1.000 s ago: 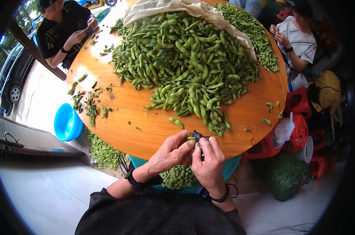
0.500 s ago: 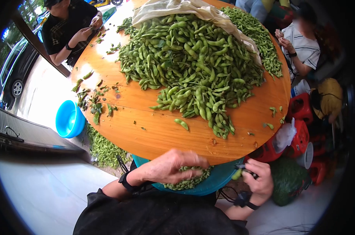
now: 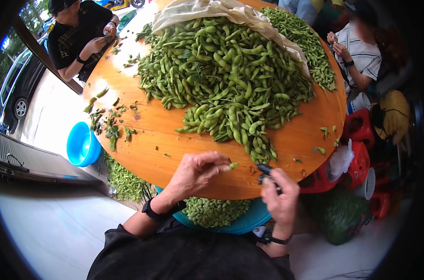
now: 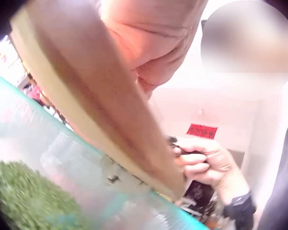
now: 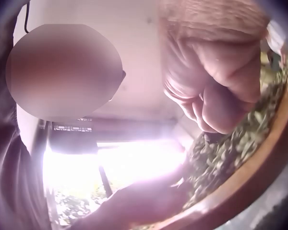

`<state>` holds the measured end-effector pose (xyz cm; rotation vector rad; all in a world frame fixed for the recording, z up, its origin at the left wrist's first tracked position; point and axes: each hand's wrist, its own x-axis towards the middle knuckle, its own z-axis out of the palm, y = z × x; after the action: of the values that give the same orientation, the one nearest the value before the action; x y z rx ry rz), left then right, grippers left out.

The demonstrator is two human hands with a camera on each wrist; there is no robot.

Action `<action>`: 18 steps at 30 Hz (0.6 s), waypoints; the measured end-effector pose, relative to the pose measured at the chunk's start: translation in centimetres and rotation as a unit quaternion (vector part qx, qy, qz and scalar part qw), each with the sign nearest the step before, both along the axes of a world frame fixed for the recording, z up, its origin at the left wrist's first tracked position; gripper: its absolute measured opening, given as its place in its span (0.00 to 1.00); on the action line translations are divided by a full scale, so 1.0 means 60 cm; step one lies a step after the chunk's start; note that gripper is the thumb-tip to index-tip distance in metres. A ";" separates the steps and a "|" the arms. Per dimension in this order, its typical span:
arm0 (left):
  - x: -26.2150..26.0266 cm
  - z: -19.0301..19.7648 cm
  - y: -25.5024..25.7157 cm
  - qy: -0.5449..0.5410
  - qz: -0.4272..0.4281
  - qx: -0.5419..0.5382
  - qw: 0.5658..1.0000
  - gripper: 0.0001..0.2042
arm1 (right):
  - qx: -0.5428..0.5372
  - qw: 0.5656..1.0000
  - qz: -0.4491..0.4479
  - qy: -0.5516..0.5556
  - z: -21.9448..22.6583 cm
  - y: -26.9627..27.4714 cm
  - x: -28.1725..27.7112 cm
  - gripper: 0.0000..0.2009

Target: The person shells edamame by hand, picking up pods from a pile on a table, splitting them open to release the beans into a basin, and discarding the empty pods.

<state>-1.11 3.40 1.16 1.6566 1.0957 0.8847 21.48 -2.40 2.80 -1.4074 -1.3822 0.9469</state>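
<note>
My left hand is over the near table edge, pinching a green soybean pod between thumb and fingertips. To its right, my right hand grips a small black tool, blurred, whose exact kind I cannot tell. Its dark end points at the pod, a short gap away. A large heap of soybean pods covers the table beyond both hands. Below them, a teal basin holds a pile of green pods. In the left wrist view the right hand shows curled beyond the tabletop edge.
A pale cloth drapes over the back of the heap. Leaf scraps lie on the round wooden table at left. A blue basin stands at floor level. Red stools are at right. Two people sit across, hands raised.
The hands parted, the right swinging out with the tool while the left passed over the basin. Both came back up; the lone pod before the heap is gone, and the left hand pinches a pod.
</note>
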 end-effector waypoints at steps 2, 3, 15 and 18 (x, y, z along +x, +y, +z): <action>0.006 -0.010 -0.014 -0.162 -0.021 -0.185 0.969 0.08 | -0.060 0.987 0.051 0.143 -0.004 0.010 -0.034 0.08; 0.006 -0.010 -0.019 -0.161 -0.021 -0.186 0.969 0.08 | -0.098 0.968 0.072 0.219 -0.003 0.013 -0.044 0.09; 0.012 -0.010 -0.021 -0.215 0.000 -0.257 0.942 0.08 | -0.111 0.938 0.100 0.312 -0.032 0.032 -0.050 0.07; 0.008 -0.022 -0.016 -0.410 -0.046 -0.440 0.798 0.10 | -0.131 0.893 0.131 0.410 -0.032 0.037 -0.043 0.07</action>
<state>-0.60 2.41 -0.18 0.4314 0.6125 0.7262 18.87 -0.16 0.85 -0.8150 -0.8119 1.7095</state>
